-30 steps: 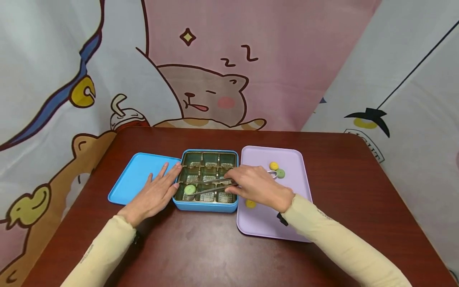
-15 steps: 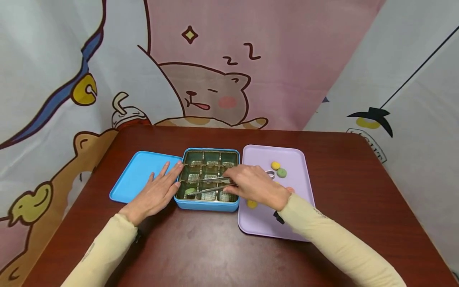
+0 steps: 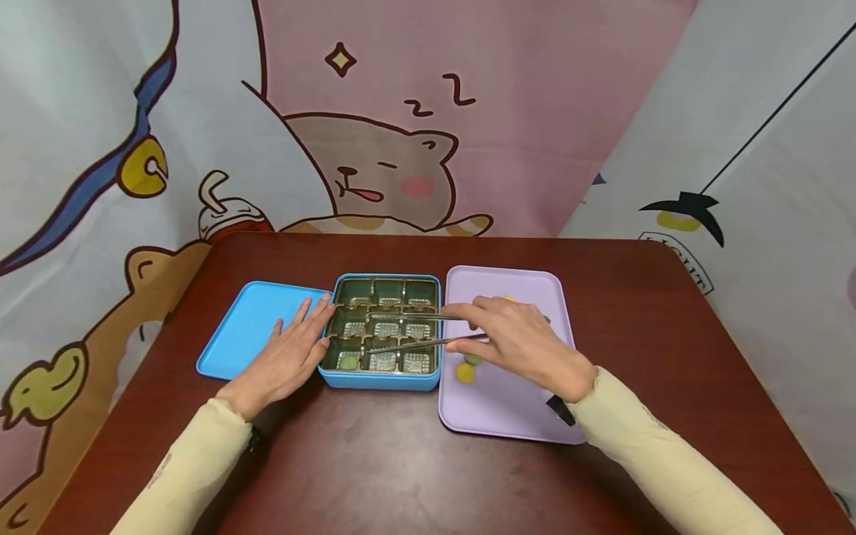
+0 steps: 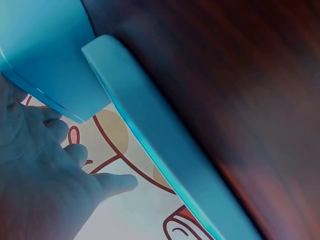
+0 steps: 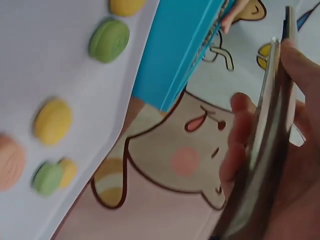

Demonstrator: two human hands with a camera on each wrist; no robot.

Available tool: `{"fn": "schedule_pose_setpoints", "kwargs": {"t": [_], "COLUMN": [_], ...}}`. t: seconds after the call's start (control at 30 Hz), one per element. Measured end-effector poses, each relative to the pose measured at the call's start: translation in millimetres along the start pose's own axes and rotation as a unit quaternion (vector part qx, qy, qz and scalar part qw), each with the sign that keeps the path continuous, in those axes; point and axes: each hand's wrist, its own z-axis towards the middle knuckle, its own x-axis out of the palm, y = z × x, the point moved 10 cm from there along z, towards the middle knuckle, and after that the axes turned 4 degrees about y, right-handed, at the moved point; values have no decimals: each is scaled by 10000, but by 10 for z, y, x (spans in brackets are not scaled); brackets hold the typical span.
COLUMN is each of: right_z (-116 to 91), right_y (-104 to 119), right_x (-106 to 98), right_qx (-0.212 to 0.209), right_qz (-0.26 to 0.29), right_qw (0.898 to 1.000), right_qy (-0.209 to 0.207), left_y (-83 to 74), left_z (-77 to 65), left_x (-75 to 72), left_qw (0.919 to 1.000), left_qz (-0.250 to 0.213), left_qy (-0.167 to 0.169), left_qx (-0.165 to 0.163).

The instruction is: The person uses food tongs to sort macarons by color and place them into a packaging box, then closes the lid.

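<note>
A blue box point(image 3: 381, 382) holds a divided gold liner. In its front-left compartment lies a green macaron point(image 3: 348, 361). My right hand point(image 3: 524, 345) holds metal tongs point(image 3: 428, 344), their arms spread apart over the box with nothing between the tips. The tongs also show close up beside the fingers in the right wrist view. My left hand point(image 3: 284, 364) lies with fingers straight against the box's left side, above the blue lid point(image 3: 250, 323). On the purple tray point(image 3: 495, 409) sit several macarons, including a yellow one point(image 3: 465, 373) and a pink one point(image 5: 9, 162); my right hand partly hides them.
The lid lies left of the box and the tray stands close on its right, all on a dark wooden table point(image 3: 374, 461). A cartoon-printed cloth point(image 3: 535, 148) hangs behind the table.
The tongs have let go of the green macaron, which stays in the front-left compartment. My right hand has drawn back to the right and the tongs have spread. The left hand keeps its place.
</note>
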Motion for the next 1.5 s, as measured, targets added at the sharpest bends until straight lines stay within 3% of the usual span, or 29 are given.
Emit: {"fn": "schedule_pose_setpoints", "kwargs": {"t": [0.3, 0.4, 0.57, 0.8, 1.07, 1.5], "right_z": [-509, -679, -909, -1180, -1436, -1496], "right_y": [-461, -564, -682, -808, -914, -919], "right_x": [-214, -229, -241, -205, -256, -129], "right_qx": [1144, 1311, 1262, 1340, 1349, 1179], "right_qz": [-88, -26, -9, -117, -568, -824], "right_qw": [9933, 9911, 9912, 9905, 9880, 9885], "right_qy": [-158, -214, -409, -292, -486, -463], "left_y": [28, 29, 23, 20, 43, 42], "left_z": [6, 13, 13, 7, 1, 0], "left_x": [15, 12, -3, 4, 58, 64], "left_qw": [10000, 9999, 9999, 9999, 9997, 9997], "left_qz": [-1, -34, -86, -69, -144, -169], "left_qy": [86, 108, 90, 103, 201, 156], "left_qx": [-35, 10, 43, 18, -32, -53]}}
